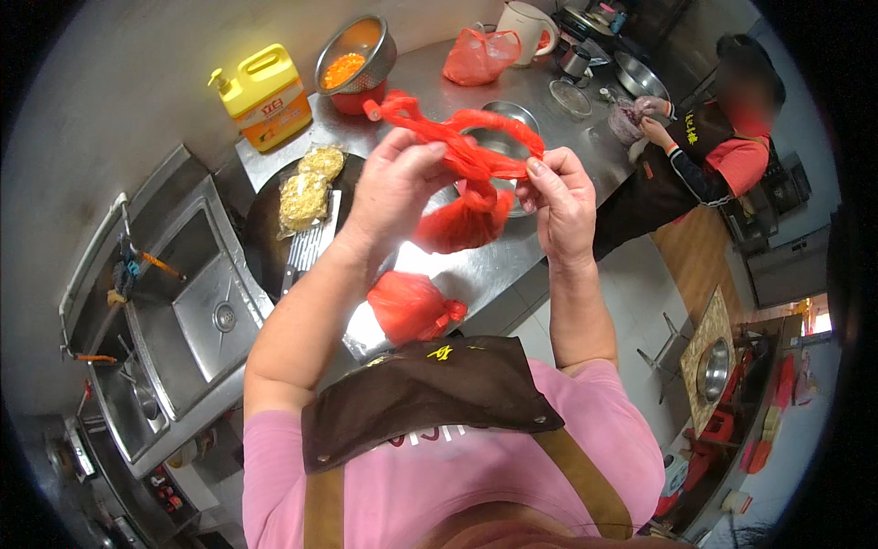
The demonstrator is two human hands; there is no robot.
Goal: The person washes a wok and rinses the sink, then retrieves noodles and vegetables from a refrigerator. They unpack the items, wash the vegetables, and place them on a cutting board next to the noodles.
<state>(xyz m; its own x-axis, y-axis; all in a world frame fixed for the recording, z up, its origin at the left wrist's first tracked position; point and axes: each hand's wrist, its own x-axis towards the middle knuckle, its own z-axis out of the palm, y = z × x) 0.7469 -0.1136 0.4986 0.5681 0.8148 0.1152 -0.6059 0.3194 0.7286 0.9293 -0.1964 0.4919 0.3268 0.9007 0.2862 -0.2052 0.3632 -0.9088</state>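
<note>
A red plastic bag (466,223) with something inside hangs over the steel counter, its neck twisted and its handles drawn up. My left hand (405,178) grips the bunched handles on one side. On the other side, the fingertips of my right hand (559,189) pinch the end of the handle loop. The bag's contents do not show through the plastic. Closer to my apron lies a second red plastic bag (408,305), knotted at the top. Partly hidden behind the handles is a round steel bowl (511,120).
Left of my arm, a wok (264,213) holds packaged noodle cakes (305,195) and a slotted turner (312,240). A double sink (206,302) adjoins it. Behind stand a yellow jug (267,103), a colander (374,58) and another red bag (477,58). A co-worker (686,144) stands at right.
</note>
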